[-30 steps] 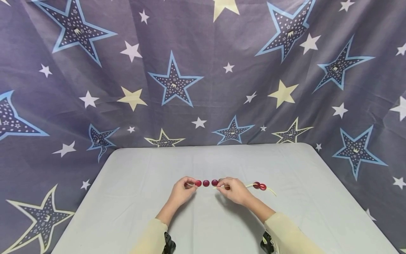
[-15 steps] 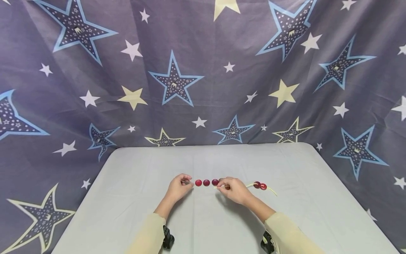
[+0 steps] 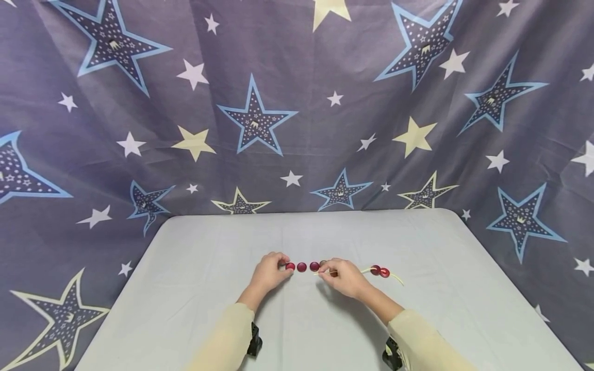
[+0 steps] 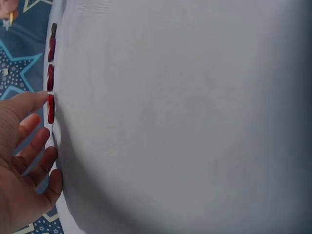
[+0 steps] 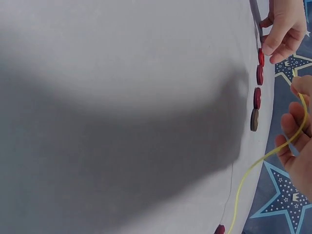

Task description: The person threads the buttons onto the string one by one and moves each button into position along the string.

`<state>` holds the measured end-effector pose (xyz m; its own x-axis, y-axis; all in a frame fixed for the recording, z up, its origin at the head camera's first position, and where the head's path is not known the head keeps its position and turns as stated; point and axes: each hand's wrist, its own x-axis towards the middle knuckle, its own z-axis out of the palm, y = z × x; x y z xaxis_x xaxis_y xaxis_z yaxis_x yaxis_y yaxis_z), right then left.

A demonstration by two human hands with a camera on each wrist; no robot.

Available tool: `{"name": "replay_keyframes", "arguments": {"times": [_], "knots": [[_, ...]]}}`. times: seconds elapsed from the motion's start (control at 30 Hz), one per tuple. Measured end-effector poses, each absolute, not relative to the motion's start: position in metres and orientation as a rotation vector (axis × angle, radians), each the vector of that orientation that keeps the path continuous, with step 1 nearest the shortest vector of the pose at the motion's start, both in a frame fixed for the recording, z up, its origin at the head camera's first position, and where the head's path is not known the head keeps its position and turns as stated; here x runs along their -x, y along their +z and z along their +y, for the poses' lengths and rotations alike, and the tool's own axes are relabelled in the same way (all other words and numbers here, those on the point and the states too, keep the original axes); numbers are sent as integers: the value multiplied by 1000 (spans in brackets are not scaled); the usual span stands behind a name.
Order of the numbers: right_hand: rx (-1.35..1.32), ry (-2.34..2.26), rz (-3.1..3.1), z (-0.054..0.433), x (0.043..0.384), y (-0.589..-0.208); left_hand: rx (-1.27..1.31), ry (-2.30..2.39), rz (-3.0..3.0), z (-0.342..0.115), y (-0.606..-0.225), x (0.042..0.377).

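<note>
A yellow cord [image 5: 263, 158] runs roughly left to right over the tabletop [image 3: 223, 247], its long axis close to parallel with the far edge. The right hand [image 3: 342, 279] pinches it near one end between thumb and finger, and that free tip points toward the tabletop's left edge. On the other side of the hand the cord bows down to two strung beads [image 3: 384, 273], one dark red, one brighter, then its thin tail slants toward the right near corner.

About midway between the left and right edges, four round, flat, glossy beads lie in a straight row, also parallel to the far edge. From the left come a bright red bead [image 3: 290, 266], two dark red beads [image 5: 260, 75] and a brown bead [image 5: 254, 120], which the right hand partly hides from the head camera. The left hand [image 3: 271, 270] is at the bright red bead, its thumb tip at the rim, its fingers loosely bent and spread apart.
</note>
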<state>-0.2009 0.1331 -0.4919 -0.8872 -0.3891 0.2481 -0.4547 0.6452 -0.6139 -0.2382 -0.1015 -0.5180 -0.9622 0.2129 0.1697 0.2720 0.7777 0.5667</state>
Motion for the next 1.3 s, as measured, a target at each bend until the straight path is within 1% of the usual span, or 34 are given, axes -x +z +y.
{"name": "replay_keyframes", "arguments": {"times": [0.2,0.37,0.83,1.13,1.3], "knots": [[-701,1062,-2778,132,200,-493,395,-799,-2933,-97,-516,239],[-708,1066,-2760,131,198,-494,377,-788,-2949,-95,-516,239],[-716,1100,-2762,129,199,-497,470,-698,-2970,-93,-514,238],[-738,1096,-2749,128,202,-493,462,-844,-2914,-96,-509,234],[-725,1129,-2730,127,203,-488,510,-1174,-2800,-95,-505,230]]}}
